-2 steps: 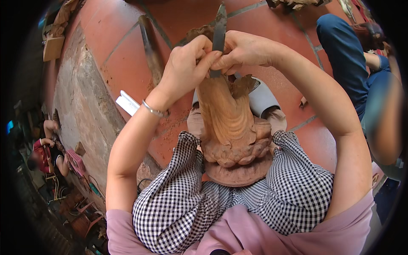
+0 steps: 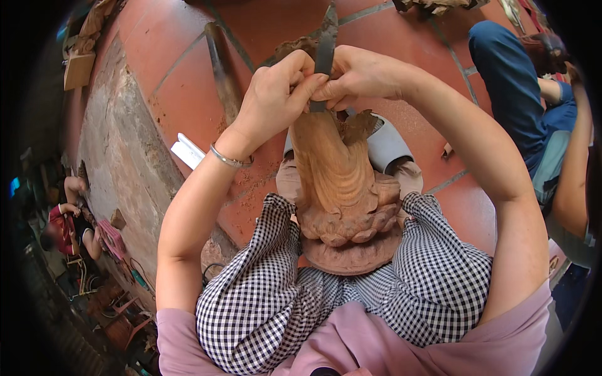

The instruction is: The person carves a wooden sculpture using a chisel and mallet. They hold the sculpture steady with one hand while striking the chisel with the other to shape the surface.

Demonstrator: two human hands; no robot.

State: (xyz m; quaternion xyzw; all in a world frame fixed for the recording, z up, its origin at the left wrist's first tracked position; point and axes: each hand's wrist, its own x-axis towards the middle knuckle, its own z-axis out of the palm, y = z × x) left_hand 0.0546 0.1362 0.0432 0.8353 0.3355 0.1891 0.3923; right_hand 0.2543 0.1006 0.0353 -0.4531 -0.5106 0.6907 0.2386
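Note:
Between my shins stands a carved wooden figure, with draped folds above a petalled round base that rests near my lap. At its far end, my left hand and my right hand come together, fingers pinched closed on a flat dark metal blade. The blade points away from me, narrowing to a tip, and its near end is against or just above the wood. My hands partly hide the figure's far part, so I cannot tell exactly where the blade touches.
A thick dark wooden stick lies on the red tiles left of my hands, near a white strip. At right sits a person in blue trousers. Rough wood pieces lie at the far edge. Another person is at far left.
The blade has shifted very slightly with my hands, still held in both. At the right, the other person's blurred arm has moved outward, away from me.

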